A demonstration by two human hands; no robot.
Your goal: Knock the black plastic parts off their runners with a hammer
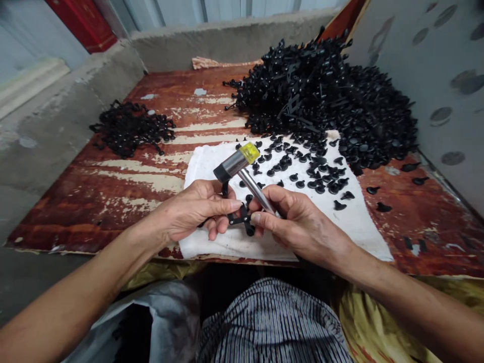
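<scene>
My left hand [200,209] is closed on a black jointed plastic part [237,220] above the white cloth [212,247]. In my right hand [291,219] is a small hammer [235,164] with a metal handle, a black face and a yellow face; its head tilts up to the left, over my left fingers. The right thumb and fingertips also meet the lower end of the black part. Small black round-based pieces [317,176] lie scattered on the cloth beyond my right hand.
A large heap of black parts [325,91] fills the back right of the worn red-brown table [151,176]. At the back left is a smaller black pile [130,128]. Concrete ledges [219,43] border the table. An open pale bag [170,312] hangs below the front edge.
</scene>
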